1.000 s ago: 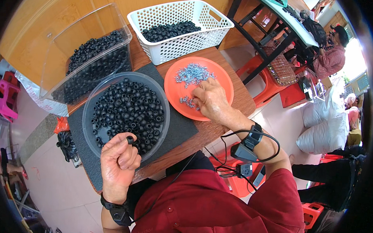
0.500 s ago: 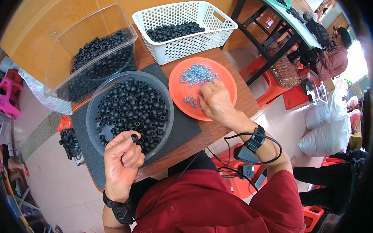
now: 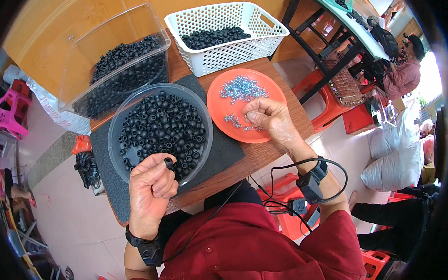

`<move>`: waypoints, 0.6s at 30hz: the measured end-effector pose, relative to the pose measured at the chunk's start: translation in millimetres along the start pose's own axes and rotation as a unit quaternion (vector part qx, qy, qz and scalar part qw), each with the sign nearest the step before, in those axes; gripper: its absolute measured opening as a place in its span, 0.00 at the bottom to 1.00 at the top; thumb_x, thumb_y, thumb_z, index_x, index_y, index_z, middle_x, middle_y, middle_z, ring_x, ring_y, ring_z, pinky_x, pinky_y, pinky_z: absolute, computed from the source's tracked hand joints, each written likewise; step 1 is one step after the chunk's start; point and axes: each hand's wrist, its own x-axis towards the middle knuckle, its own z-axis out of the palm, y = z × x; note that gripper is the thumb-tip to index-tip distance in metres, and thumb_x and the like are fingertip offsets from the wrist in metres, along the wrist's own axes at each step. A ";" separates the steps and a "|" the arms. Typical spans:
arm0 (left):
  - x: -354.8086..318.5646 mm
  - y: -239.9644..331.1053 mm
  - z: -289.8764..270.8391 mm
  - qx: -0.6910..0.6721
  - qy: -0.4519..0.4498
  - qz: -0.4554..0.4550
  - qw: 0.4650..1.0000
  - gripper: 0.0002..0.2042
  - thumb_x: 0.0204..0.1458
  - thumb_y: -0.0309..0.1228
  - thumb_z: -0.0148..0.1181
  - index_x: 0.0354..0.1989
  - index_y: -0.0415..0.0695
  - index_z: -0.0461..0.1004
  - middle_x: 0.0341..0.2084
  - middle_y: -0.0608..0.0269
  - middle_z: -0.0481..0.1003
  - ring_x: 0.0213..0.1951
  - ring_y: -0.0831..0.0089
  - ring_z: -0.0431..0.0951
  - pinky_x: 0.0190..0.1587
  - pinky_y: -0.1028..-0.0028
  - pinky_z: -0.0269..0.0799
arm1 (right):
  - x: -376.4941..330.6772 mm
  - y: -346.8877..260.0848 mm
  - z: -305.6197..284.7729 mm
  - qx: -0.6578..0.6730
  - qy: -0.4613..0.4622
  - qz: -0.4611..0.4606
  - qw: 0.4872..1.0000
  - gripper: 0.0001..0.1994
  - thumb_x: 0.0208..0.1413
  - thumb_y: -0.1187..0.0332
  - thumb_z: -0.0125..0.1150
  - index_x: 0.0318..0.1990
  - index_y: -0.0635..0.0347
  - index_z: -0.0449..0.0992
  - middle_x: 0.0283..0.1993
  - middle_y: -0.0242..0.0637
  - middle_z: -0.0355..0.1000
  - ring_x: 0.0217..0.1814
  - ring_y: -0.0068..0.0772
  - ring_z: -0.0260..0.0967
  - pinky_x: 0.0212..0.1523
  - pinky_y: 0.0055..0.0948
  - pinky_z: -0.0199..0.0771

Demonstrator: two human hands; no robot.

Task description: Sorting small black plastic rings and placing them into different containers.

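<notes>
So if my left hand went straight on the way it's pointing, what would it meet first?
Probably the loose black pieces in the round clear tub just ahead of your left hand, though its height above them is hard to judge.

We see one hollow black piece [image 3: 168,162] held, nearer us and left of the orange plate [image 3: 233,108]; shiny bluish bits [image 3: 243,88] lie on it, heaped far, scattered near.
</notes>
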 end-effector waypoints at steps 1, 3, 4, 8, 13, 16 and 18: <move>-0.6 -0.1 0.5 0.001 0.002 0.002 1.000 0.09 0.56 0.27 0.53 0.38 0.33 0.72 0.08 0.77 0.52 0.12 0.86 0.49 0.16 0.82 0.45 | -1.0 -4.1 3.6 0.042 0.004 0.040 0.998 0.04 0.54 0.78 0.58 0.38 0.63 0.76 0.34 0.29 0.74 0.35 0.19 0.68 0.37 0.21 0.69; -2.5 -0.6 1.9 0.016 0.009 0.007 1.000 0.09 0.55 0.28 0.55 0.38 0.33 0.71 0.09 0.76 0.53 0.12 0.86 0.50 0.16 0.82 0.44 | -1.5 -5.0 12.3 0.073 -0.005 0.042 0.996 0.05 0.54 0.78 0.59 0.38 0.64 0.76 0.34 0.30 0.74 0.35 0.19 0.69 0.38 0.20 0.70; -3.1 -1.3 3.0 0.017 0.012 0.009 1.000 0.09 0.55 0.28 0.55 0.38 0.33 0.71 0.09 0.76 0.53 0.12 0.86 0.50 0.16 0.82 0.44 | -2.0 -5.6 16.8 0.102 -0.012 0.044 0.994 0.05 0.53 0.78 0.60 0.38 0.64 0.76 0.35 0.31 0.74 0.36 0.19 0.70 0.38 0.20 0.71; -6.6 -2.9 2.1 -0.002 -0.004 0.015 1.000 0.10 0.56 0.26 0.56 0.40 0.31 0.71 0.13 0.74 0.59 0.13 0.85 0.53 0.18 0.81 0.47 | -9.8 -25.0 43.5 0.088 -0.059 0.061 0.992 0.06 0.51 0.78 0.62 0.38 0.66 0.76 0.35 0.33 0.75 0.36 0.20 0.72 0.38 0.20 0.72; -7.7 -4.3 5.1 -0.002 -0.021 0.016 1.000 0.10 0.56 0.27 0.56 0.41 0.32 0.71 0.12 0.72 0.60 0.13 0.85 0.54 0.18 0.81 0.48 | -23.3 -39.3 80.6 0.077 -0.095 -0.040 0.992 0.05 0.50 0.79 0.62 0.36 0.64 0.77 0.33 0.29 0.74 0.34 0.17 0.70 0.36 0.18 0.70; -9.3 -4.6 4.9 -0.003 -0.023 0.018 1.000 0.11 0.56 0.28 0.57 0.41 0.32 0.71 0.13 0.71 0.63 0.13 0.84 0.55 0.17 0.81 0.49 | -30.0 -45.2 96.6 0.058 -0.105 -0.060 0.991 0.05 0.49 0.77 0.63 0.35 0.62 0.78 0.31 0.26 0.74 0.32 0.15 0.66 0.33 0.18 0.67; -10.8 -6.1 3.0 0.036 -0.034 0.051 0.997 0.11 0.55 0.27 0.58 0.41 0.31 0.71 0.14 0.70 0.65 0.14 0.84 0.56 0.17 0.82 0.49 | -31.8 -46.0 104.6 0.030 -0.099 -0.114 0.988 0.06 0.49 0.77 0.63 0.35 0.61 0.78 0.31 0.28 0.72 0.32 0.17 0.65 0.34 0.19 0.66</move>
